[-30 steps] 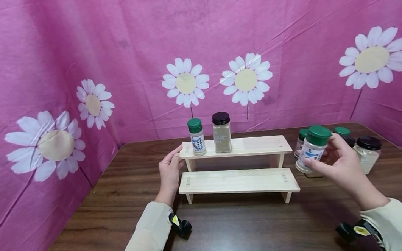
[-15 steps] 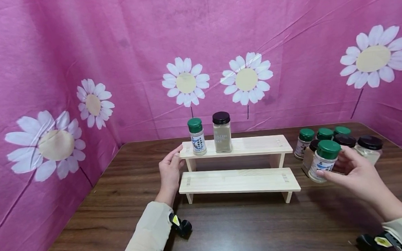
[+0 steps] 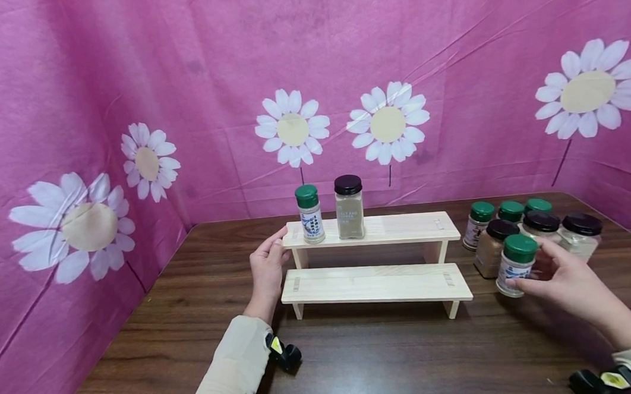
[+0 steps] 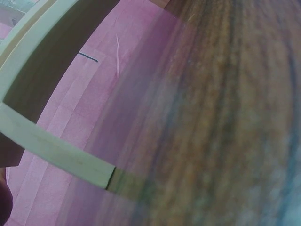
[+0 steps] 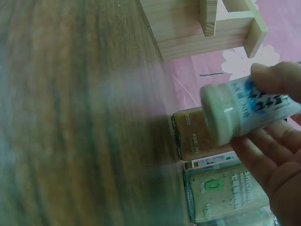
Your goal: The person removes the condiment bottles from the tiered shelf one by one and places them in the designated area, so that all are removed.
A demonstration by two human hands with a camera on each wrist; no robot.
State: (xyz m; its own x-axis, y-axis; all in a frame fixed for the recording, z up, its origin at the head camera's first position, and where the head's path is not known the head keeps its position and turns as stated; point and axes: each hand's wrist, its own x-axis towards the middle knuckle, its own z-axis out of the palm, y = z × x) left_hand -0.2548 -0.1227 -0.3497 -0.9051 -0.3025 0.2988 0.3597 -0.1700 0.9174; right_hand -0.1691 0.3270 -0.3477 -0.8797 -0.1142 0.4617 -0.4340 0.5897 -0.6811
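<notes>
My right hand (image 3: 568,282) holds a spice bottle (image 3: 516,264) with a green cap and a blue-and-white label, thumb on one side and fingers on the other. In the right wrist view the bottle's base (image 5: 218,115) shows off the tabletop. At the upper left end of a two-step wooden rack (image 3: 376,284), my left hand (image 3: 266,274) pinches the edge. On the rack's upper step stand a green-capped spice bottle (image 3: 311,221) and, to its right, a taller black-capped square jar (image 3: 350,213). Only a fingertip (image 4: 3,200) of the left hand shows in its wrist view.
Right of the rack, several jars stand close together: green-capped bottles (image 3: 479,224) at the back and black-capped jars, one brown-filled (image 3: 492,253), in front. The brown wood-grain table (image 3: 388,360) carries everything. A pink cloth (image 3: 207,66) with daisies hangs behind.
My right hand has moved the green-capped bottle right and toward me, lower down, in front of the jar group, uncovering the jars behind it. The left hand stays on the rack.
</notes>
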